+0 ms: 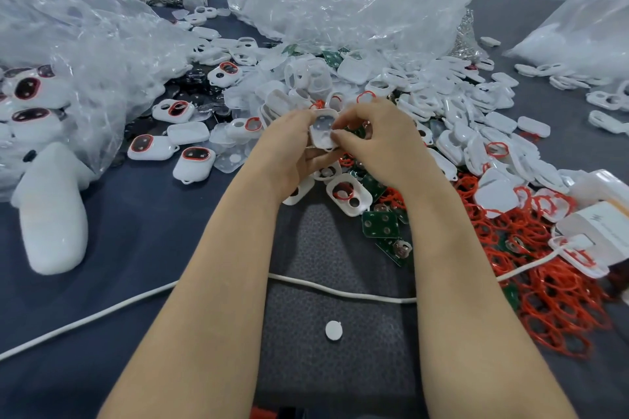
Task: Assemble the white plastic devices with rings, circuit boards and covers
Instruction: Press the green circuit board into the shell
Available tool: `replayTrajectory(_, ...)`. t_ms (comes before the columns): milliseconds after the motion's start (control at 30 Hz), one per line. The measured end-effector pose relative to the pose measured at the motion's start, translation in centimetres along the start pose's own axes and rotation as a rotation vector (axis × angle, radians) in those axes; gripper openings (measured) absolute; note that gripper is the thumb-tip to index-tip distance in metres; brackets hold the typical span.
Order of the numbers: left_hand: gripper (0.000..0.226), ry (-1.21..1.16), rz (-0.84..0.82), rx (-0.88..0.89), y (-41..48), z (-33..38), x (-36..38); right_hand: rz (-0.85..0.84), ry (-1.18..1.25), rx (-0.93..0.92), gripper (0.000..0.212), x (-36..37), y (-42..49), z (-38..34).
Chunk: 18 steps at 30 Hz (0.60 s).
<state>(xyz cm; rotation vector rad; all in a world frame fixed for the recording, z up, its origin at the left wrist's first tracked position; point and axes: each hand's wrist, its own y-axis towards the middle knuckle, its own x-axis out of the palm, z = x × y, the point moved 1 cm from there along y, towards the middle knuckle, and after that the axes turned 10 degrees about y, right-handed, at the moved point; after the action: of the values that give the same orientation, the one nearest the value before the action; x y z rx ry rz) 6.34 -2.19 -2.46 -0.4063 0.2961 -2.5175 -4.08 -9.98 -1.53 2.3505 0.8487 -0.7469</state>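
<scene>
At frame centre our left hand (292, 143) cradles a white shell (323, 133) from below, while right hand (371, 139) fingers pinch its edge (what they are seating is hidden); we should press evenly, keeping it level above the tabletop (136, 231)

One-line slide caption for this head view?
Left hand and right hand hold a white plastic shell above red rubber rings and green circuit boards.
</scene>
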Motion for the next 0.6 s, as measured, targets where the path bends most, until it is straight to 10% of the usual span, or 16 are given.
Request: replayTrajectory(600, 0.019, 0.027, -0.019, 0.014, -0.3, -0.1, 0.6, 0.084, -0.062, -0.006, 0.009, 1.6, 0.8, 0.4)
